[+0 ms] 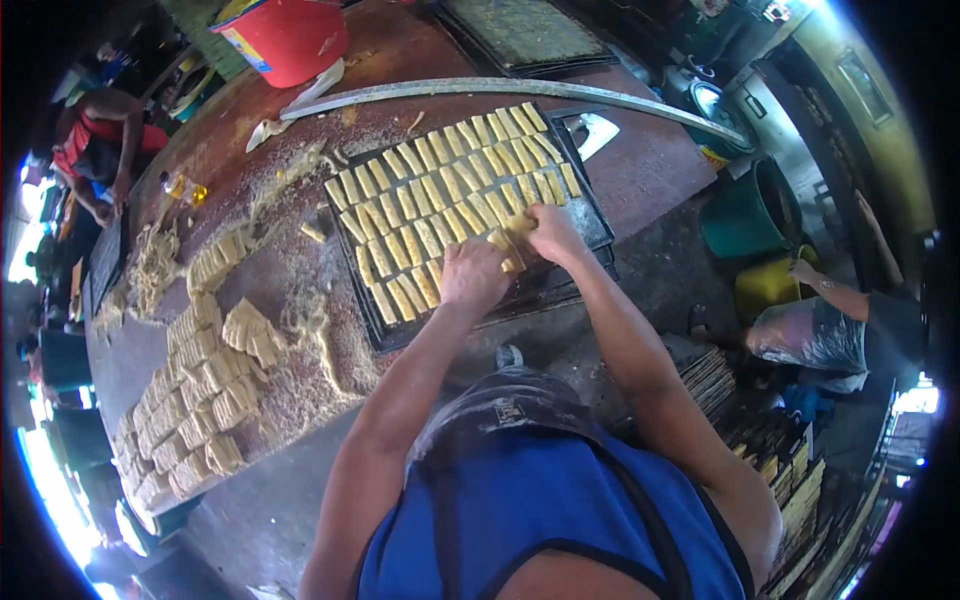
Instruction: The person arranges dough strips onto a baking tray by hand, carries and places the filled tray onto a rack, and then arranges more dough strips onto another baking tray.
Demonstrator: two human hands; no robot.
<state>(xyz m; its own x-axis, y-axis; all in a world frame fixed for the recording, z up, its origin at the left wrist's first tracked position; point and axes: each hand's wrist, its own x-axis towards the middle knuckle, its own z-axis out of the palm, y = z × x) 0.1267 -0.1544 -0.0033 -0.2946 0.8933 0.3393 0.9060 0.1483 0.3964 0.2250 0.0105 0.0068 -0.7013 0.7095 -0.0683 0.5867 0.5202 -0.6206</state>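
Rows of pale yellow dough strips (430, 236) lie on a dark baking tray (352, 262) in front of me. My left hand (475, 276) is over the tray's near side, its fingers closed around a dough strip at the end of the nearest row. Close beside it, my right hand (554, 236) pinches more strips (518, 226) between thumb and fingers, just above the tray. My fingers partly hide how many strips each hand has.
Bundles of cut dough (190, 400) cover the table's left side, amid crumbs. Behind the tray are a long metal bar (480, 86), a red bucket (295, 45) and stacked trays (525, 35). Co-workers are at left (100, 135) and right (820, 330); an oil bottle (183, 188) stands left.
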